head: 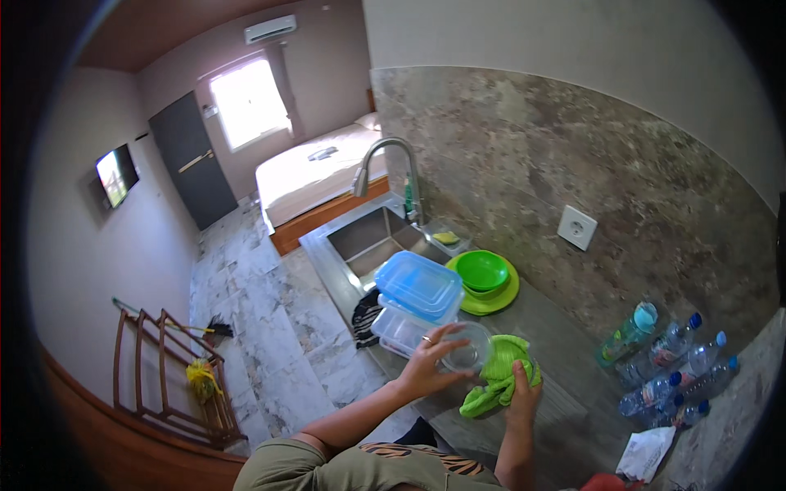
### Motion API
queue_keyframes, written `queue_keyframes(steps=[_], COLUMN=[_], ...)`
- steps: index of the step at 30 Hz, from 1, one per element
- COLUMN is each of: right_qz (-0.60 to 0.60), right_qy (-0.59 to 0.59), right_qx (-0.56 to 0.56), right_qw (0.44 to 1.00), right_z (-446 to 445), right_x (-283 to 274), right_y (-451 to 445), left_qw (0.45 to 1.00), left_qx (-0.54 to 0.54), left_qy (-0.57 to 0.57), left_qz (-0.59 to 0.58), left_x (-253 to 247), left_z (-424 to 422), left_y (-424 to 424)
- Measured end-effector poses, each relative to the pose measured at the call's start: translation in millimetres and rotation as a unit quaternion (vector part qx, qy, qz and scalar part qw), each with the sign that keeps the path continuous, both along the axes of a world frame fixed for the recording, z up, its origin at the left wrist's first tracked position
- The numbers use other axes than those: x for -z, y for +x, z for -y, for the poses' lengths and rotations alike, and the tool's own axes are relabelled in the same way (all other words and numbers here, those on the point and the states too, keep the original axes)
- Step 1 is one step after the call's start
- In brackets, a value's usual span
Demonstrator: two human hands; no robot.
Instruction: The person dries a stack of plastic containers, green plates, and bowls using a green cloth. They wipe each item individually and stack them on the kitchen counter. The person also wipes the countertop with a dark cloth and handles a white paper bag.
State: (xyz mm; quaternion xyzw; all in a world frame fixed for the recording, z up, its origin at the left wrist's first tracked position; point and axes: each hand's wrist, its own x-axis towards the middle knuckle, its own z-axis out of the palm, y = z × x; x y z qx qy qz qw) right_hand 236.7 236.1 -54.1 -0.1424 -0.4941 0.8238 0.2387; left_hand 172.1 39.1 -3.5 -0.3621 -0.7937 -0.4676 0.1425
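Note:
My left hand (431,363), with a ring on one finger, has its fingers and thumb around a clear round plastic container (471,348). To its right, my right hand (524,388) grips a bright green cloth (505,371), thumb on top. A curved clear edge shows beside that thumb; what it belongs to is mostly covered. Just beyond my left hand are stacked clear plastic food containers (396,330), topped by one with a blue lid (419,283). Green bowls (482,270) rest on a yellow-green plate (511,293) behind the cloth.
A steel sink (313,245) with an arched faucet (393,142) lies beyond the containers. Several plastic bottles (651,393) and a white paper packet (646,453) stand or lie at the right. A striped dark cloth (366,319) hangs over the counter's edge. A wooden rack (163,350) is at the left.

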Motion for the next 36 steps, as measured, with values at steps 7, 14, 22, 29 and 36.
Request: queue_keyframes(steps=[7,14,22,29,36], right_qz=[0.056,0.141,0.206,0.160,0.154], right_qy=[-0.015,0.087,0.087,0.077,0.129], right_qx=[0.079,0.055,0.017,0.008,0.011], right_qw=[0.995,0.985,0.974,0.984,0.980], right_z=[-29,-22,-28,-27,-29], right_x=[40,65,91,105,92], right_y=[6,15,15,9,7], left_qw=[0.997,0.985,0.932,0.915,0.916], left_qx=[-0.062,-0.166,-0.357,-0.364,-0.372], left_qy=[0.009,0.033,-0.068,-0.153,-0.128], left_qz=[0.045,-0.028,0.014,0.083,0.076], left_x=[35,81,136,151,148], left_z=[-82,-159,-157,-156,-153], left_y=[-54,-170,-242,-238,-238])
